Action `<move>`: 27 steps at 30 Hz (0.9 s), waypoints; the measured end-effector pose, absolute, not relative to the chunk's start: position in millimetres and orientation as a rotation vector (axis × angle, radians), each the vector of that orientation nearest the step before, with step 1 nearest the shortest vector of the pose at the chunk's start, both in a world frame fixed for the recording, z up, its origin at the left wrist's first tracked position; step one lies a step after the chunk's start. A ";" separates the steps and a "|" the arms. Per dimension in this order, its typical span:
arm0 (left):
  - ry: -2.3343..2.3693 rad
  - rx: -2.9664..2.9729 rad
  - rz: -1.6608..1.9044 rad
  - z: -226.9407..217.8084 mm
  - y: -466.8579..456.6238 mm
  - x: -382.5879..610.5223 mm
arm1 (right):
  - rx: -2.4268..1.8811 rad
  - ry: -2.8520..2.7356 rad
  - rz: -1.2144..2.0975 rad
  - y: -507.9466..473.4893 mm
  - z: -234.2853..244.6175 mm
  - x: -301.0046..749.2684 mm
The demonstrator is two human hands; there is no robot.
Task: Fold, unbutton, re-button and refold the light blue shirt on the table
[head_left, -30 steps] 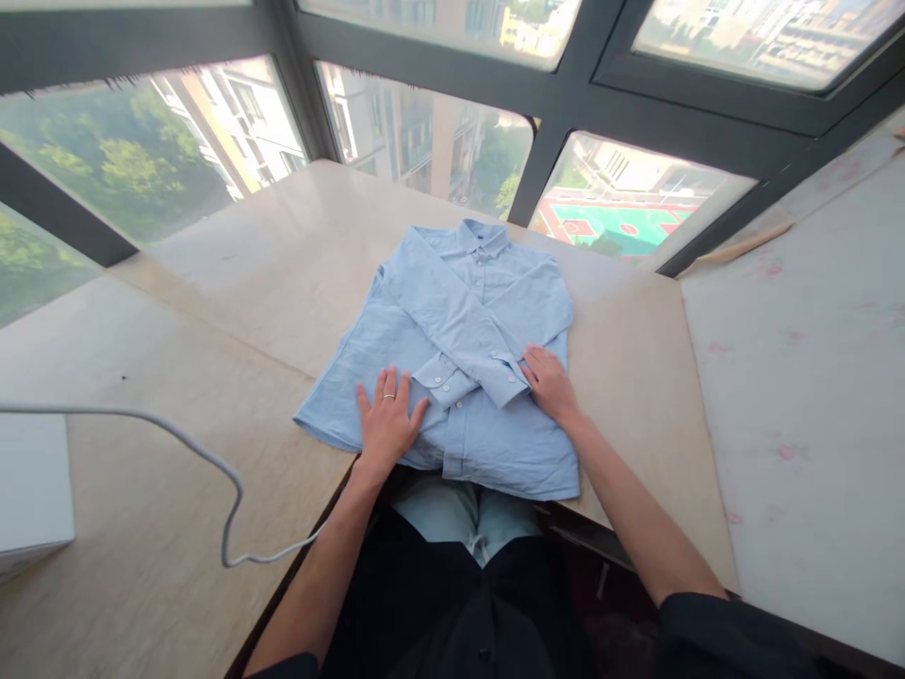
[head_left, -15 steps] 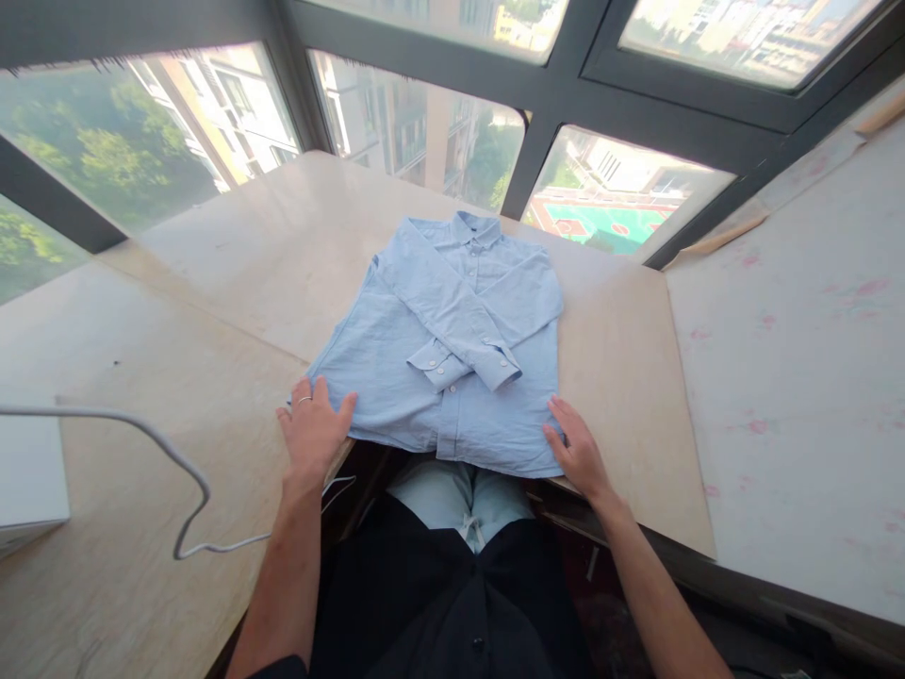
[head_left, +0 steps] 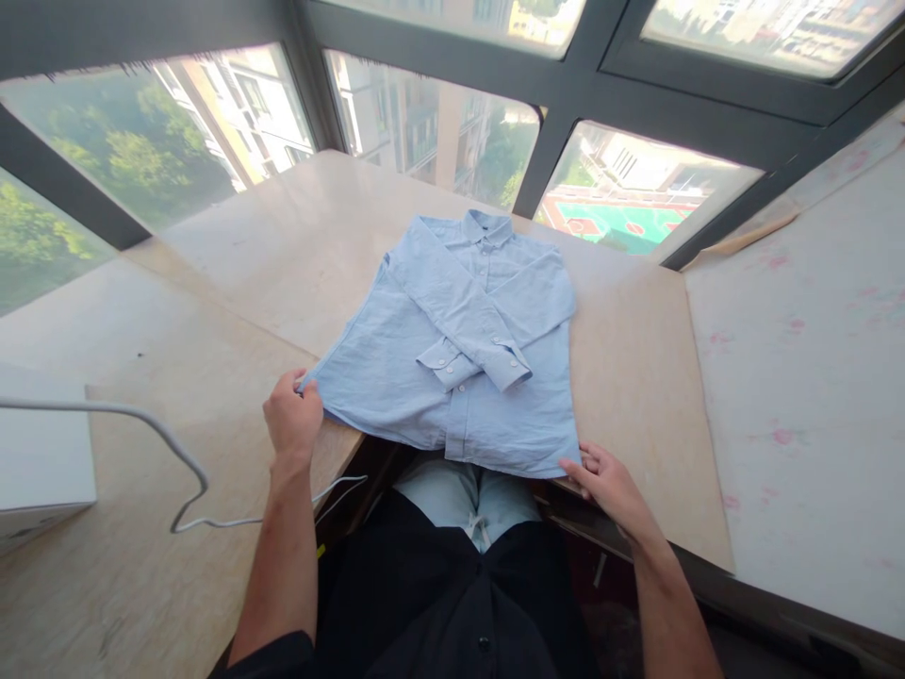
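A light blue button-up shirt (head_left: 396,349) lies front side up, its collar toward the windows and both sleeves crossed over its front. The cuffs rest near the button strip, and the bottom hem hangs slightly past the table's near edge. My left hand (head_left: 293,410) is closed on the shirt's lower left corner, drawing the cloth taut. At the lower right corner, my right hand (head_left: 604,481) pinches the hem between thumb and fingers.
The shirt lies on a pale marbled tabletop (head_left: 212,396). A white box (head_left: 46,453) and a grey cable (head_left: 159,438) are at the left. Windows (head_left: 431,123) border the far side, and a flower-patterned wall (head_left: 813,405) stands at the right.
My left hand has gone from lying on the cloth to gripping its corner, pulled slightly left. My right hand has slid down and now pinches the right corner.
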State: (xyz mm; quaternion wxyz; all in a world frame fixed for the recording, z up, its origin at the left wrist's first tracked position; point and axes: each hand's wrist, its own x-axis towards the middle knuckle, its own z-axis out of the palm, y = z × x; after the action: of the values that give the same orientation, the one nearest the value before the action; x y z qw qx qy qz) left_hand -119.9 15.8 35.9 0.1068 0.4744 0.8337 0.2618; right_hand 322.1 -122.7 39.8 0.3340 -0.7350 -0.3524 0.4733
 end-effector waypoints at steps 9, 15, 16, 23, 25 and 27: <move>2.491 1.366 0.720 34.4 9.1 -122.1 | -1.648 -0.555 1.202 -127.2 41.3 341.2; 2.452 1.676 0.644 31.7 5.0 -111.6 | -1.615 -0.537 1.165 -131.9 29.7 337.5; 2.429 1.707 0.599 31.4 5.5 -110.6 | -1.613 -0.556 1.176 -132.6 28.2 337.2; 2.440 1.774 0.417 31.8 12.7 -107.0 | -1.538 -0.632 1.247 -140.0 25.3 341.1; 2.488 1.785 0.425 32.5 13.7 -106.1 | -1.525 -0.657 1.242 -141.3 24.8 339.4; 2.476 1.753 0.487 32.9 14.1 -106.1 | -1.544 -0.683 1.225 -141.6 22.5 336.6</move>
State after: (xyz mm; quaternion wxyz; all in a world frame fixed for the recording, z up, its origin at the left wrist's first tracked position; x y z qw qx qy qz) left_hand -106.1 14.1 32.9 0.0345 0.5703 0.8052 0.1584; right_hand 336.6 -141.6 22.5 0.5037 -0.6395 -0.2829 0.5073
